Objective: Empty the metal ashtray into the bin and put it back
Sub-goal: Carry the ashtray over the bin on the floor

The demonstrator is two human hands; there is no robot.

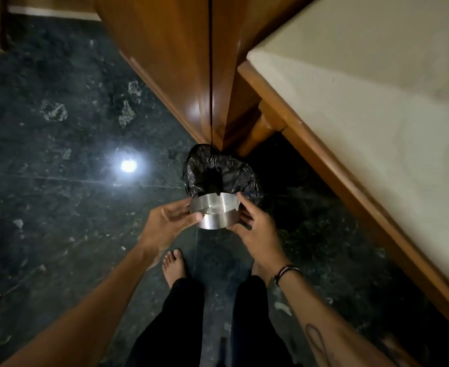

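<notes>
- A person stands barefoot on a dark marble floor (pixel 59 154), looking down at both hands held out in front.
- The left hand (pixel 165 221) grasps the left side of a round metal ashtray (pixel 214 211), thumb on the near wall and fingers behind.
- The right hand (pixel 255 234) grasps the ashtray's right side, fingertips pinching its rim; a dark cord bracelet (pixel 286 272) sits on that wrist.
- The ashtray hangs between the two hands, roughly upright, its open top facing the camera. Its inside looks shiny; whether any ash remains is too dim to tell.
- Just beyond the fingertips of both hands stands a small bin lined with a black plastic bag (pixel 220 173), its mouth open. The ashtray's far edge overlaps the bin's near rim in the view.
- Beyond the bin is a wooden cabinet (pixel 165 62); to the right of the right hand runs a wooden bed frame (pixel 337 168) with a pale mattress (pixel 376 88).
- Judged step: the ashtray is at the bin, at the emptying stage.
- The next move likely calls for tipping the ashtray forward over the bag's mouth, keeping it centred so ash does not fall on the floor.
</notes>
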